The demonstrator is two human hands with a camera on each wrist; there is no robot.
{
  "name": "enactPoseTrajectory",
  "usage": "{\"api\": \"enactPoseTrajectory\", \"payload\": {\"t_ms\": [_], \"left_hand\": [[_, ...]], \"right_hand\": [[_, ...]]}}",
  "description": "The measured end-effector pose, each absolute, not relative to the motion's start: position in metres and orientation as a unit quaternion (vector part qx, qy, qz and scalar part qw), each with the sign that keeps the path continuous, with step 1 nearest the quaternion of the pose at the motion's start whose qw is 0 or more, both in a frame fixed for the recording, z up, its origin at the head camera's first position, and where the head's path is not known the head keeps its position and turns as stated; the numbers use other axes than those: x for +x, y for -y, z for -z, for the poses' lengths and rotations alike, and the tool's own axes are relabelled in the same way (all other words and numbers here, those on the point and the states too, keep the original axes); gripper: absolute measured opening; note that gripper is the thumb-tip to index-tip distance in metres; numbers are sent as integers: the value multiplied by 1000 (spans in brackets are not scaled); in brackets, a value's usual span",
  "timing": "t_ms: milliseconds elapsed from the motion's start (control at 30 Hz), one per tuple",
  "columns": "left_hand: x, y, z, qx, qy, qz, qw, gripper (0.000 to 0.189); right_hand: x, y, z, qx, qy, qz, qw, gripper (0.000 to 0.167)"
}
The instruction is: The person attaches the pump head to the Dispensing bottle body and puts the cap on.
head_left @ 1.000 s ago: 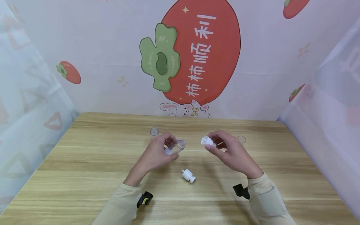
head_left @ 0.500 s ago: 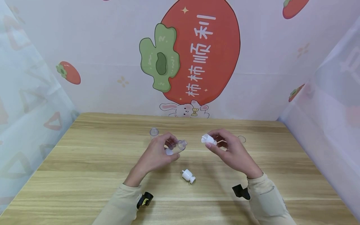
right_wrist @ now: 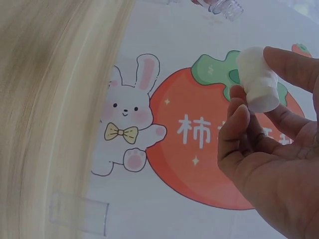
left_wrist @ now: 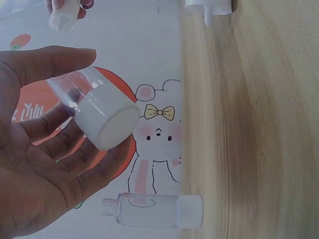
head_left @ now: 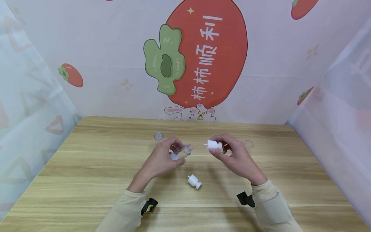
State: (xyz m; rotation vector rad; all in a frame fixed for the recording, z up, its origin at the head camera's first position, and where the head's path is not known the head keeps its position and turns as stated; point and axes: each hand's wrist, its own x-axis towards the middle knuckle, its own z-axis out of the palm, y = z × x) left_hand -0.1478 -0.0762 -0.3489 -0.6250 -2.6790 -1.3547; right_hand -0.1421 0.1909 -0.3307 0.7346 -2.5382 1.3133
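Observation:
My left hand [head_left: 163,158] holds a clear bottle [head_left: 182,153] with a white base [left_wrist: 112,117], tilted so its threaded neck points right, toward my other hand. In my right hand [head_left: 236,156] is a white pump head [head_left: 214,145], pinched between thumb and fingers. Its thin tip points left at the bottle neck, with a gap between the two. The right wrist view shows this pump head [right_wrist: 258,79] held up, the neck of the bottle [right_wrist: 227,7] beyond it. A second white pump head [head_left: 194,181] lies on the table below the hands.
A second clear bottle [head_left: 158,136] stands upright behind my left hand, its white base [left_wrist: 190,211] showing in the left wrist view. A clear cap [right_wrist: 79,214] stands on the wooden table [head_left: 87,180] behind my right hand. Printed cloth [head_left: 116,48] walls the back and sides.
My right hand has turned the pump head, so that its tip now points left, and has shifted slightly left with it. The left hand and bottle have stayed nearly still.

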Motion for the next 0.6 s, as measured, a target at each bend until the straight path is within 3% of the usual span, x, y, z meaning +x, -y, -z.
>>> {"api": "enactPoseTrajectory", "payload": {"t_ms": [600], "left_hand": [[-149, 76, 351, -205, 874, 441, 30, 34]], "right_hand": [[-139, -186, 330, 253, 839, -475, 78, 35]]}}
